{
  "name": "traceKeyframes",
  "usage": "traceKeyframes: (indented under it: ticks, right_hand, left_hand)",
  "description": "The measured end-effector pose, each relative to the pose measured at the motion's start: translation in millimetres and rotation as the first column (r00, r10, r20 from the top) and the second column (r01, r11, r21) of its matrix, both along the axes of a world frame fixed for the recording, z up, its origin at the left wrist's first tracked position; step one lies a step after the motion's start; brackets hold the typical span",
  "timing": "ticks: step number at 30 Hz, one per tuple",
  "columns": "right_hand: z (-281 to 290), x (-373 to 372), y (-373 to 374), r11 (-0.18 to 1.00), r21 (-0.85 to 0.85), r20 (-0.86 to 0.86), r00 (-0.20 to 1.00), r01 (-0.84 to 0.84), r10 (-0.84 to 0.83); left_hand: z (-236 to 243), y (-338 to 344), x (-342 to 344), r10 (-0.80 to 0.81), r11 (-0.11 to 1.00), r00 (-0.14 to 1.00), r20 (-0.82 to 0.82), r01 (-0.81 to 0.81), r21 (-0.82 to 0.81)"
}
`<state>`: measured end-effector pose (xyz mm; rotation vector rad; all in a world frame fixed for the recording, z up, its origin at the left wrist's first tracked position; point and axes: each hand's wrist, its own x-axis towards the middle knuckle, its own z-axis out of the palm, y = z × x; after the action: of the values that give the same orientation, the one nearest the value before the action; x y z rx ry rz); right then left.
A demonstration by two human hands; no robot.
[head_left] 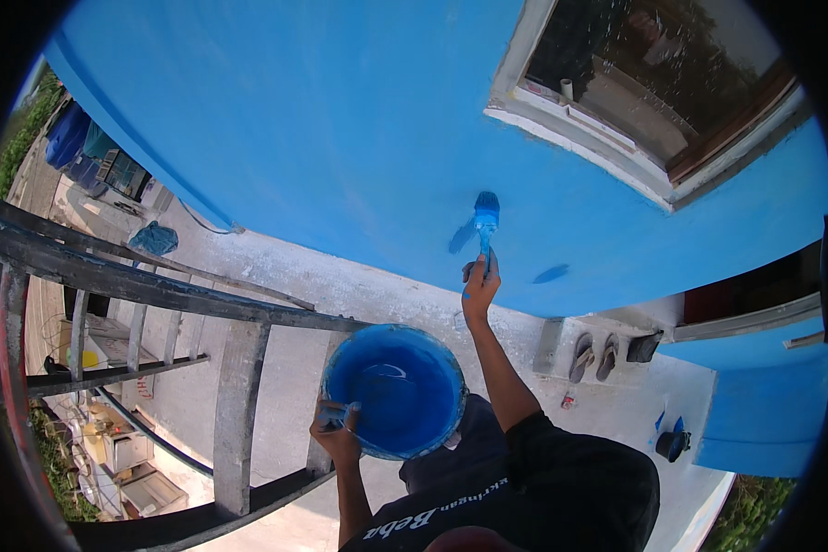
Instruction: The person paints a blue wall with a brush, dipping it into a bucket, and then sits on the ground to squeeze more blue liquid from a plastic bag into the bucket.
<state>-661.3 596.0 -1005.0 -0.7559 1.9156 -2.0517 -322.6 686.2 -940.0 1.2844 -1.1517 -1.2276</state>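
Our black shirt (pixel 584 474) is at the bottom. Our L hand (pixel 339 431) grips the L side of the bucket (pixel 447 368), w/ the thumb over the rim. Blue paint (pixel 386 400) is in it. Our R hand (pixel 481 287) is closed on the brush (pixel 487 221), tip up, in front of the wall (pixel 322 156); we can't tell if it touches. The ladder (pixel 241 414) is on our L, next to the bucket. A dark blue spot (pixel 552 273) is on the wall, R of the brush. Sandals (pixel 581 357) & a blk pot (pixel 672 446) are down on our R. The window (pixel 658 92) is up on the R. Far off L, we see a blue bag (pixel 155 239) on the ground.
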Motion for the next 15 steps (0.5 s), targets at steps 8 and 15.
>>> traceKeyframes:
  ticks: [8, 15]
  right_hand:
    - [-123.1, -18.9, -6.4, 0.962, 0.273, 0.369, 0.922, 0.016, -0.12]
    - [-37.5, -5.3, -23.1, 0.999, -0.041, 0.085, 0.996, -0.034, 0.038]
  left_hand:
    - [11.6, 23.1, 1.3, 0.058, 0.998, 0.997, 0.057, -0.056, -0.035]
    - [30.0, 45.2, 1.1, 0.154, 0.979, 0.984, 0.088, -0.14, -0.147]
